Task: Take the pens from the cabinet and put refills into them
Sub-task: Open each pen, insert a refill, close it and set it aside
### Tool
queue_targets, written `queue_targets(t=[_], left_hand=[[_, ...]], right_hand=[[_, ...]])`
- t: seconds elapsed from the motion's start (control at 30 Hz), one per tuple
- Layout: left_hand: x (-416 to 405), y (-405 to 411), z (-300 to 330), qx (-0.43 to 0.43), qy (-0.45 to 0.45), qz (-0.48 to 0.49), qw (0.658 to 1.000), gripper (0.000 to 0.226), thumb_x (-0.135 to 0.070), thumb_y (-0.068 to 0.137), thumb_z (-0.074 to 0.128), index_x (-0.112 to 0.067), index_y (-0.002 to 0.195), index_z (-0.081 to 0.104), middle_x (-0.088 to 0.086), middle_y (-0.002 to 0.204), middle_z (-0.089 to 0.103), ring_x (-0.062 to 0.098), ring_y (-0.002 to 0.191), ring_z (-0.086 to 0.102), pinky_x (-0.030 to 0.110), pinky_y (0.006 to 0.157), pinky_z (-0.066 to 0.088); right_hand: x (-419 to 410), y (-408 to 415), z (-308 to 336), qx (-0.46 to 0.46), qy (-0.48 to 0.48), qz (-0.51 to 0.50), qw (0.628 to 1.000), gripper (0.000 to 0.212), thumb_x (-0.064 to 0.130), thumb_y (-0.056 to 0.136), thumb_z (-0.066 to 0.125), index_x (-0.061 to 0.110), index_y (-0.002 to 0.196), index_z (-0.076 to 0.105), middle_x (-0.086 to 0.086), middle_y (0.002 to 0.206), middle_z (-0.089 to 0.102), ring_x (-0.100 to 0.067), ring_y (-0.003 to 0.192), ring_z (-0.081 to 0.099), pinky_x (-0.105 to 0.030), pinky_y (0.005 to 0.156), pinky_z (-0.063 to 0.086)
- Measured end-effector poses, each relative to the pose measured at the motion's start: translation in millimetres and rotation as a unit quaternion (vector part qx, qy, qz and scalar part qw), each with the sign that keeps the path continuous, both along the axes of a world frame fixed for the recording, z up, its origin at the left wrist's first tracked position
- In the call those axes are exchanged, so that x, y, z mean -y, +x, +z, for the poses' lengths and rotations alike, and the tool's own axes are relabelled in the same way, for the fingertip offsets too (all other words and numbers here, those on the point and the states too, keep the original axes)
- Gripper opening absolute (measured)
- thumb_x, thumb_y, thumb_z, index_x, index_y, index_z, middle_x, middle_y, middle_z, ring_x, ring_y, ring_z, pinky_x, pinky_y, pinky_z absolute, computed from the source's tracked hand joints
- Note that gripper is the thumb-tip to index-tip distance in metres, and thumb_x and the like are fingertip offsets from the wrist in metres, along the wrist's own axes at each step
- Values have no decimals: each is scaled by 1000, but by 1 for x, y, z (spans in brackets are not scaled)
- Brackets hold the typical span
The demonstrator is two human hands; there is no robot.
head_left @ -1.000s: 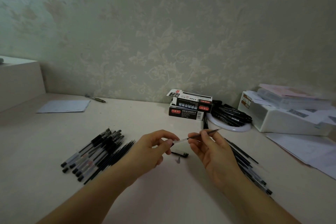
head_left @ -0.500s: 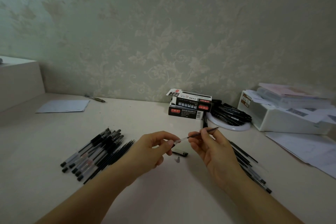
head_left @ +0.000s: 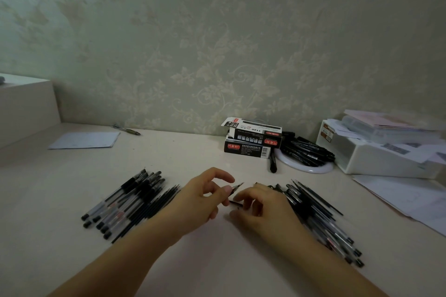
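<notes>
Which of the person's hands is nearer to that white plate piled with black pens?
Right. The right hand lies below-left of the white plate; the left hand is further left.

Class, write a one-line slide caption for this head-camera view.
Left hand pinches a pen between two pen piles while right hand reaches to the desk.

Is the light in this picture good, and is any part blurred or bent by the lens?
Head view: the light is dim and flat, with a greenish cast and only soft shadows under the left hand and right hand; the pale beige tabletop shows no glare; the wide lens bows its back edge; the small pen part in the left grip and the black-and-white pen boxes' small print are too blurred to read.
</notes>
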State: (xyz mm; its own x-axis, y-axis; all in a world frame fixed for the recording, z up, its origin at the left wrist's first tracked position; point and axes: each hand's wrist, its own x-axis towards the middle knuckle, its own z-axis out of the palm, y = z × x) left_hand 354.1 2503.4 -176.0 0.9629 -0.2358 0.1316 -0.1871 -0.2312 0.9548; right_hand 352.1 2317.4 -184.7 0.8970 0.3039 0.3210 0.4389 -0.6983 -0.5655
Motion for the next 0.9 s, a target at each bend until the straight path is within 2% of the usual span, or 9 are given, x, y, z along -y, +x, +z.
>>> queue_targets(t=[0.1,0.17,0.23,0.3,0.4,0.57,0.77,0.9], left_hand=[[0,-1,0,13,12,-8,1000,15,-31,96,55,-41,99,65,-5,73,65,9,47,48,14,41,36],[0,-1,0,19,24,-11,999,18,-30,97,54,-42,98,67,-7,72,64,8,45,46,14,41,35],[-1,-1,0,20,31,-9,999,20,-29,96,54,-42,95,69,-9,70,63,7,44,45,14,41,35],[-1,0,-1,20,38,-6,999,20,-28,96,56,-42,92,70,-10,68,63,6,43,45,13,42,36],[-1,0,-2,15,50,-11,999,20,-29,96,55,-42,91,70,-11,69,63,4,44,46,13,44,38],[0,-1,-3,7,60,-25,998,19,-30,96,55,-43,93,69,-10,70,63,3,46,47,15,46,39],[0,-1,-1,22,69,-18,997,20,-30,96,54,-43,93,68,-9,72,63,4,46,47,14,46,39],[0,-2,0,20,65,-14,998,20,-28,96,55,-42,90,68,-8,71,64,5,46,47,15,45,39]], right_hand=[[1,0,-3,11,-54,14,998,16,38,87,70,27,98,73,12,86,59,-1,80,52,-13,72,42],[0,1,-3,9,-26,8,1000,8,32,89,68,26,92,73,12,84,63,-1,80,56,-13,72,44],[2,3,-1,-25,99,-23,995,4,23,89,69,24,86,71,7,80,70,-3,77,63,-16,71,50],[5,6,2,-69,242,-48,967,6,15,89,69,19,86,71,1,78,73,-5,69,66,-17,65,52],[8,7,6,-110,340,-47,933,4,12,90,68,14,92,71,-2,77,74,-5,64,67,-14,63,53],[3,4,5,-119,320,10,940,5,13,87,71,17,89,74,0,79,74,-6,67,65,-16,67,53],[6,5,7,-111,354,-13,929,5,12,87,71,16,90,74,-3,80,74,-10,68,67,-18,67,55],[4,3,6,-125,320,18,939,7,8,87,70,14,89,73,-6,80,74,-11,69,68,-19,67,56]])
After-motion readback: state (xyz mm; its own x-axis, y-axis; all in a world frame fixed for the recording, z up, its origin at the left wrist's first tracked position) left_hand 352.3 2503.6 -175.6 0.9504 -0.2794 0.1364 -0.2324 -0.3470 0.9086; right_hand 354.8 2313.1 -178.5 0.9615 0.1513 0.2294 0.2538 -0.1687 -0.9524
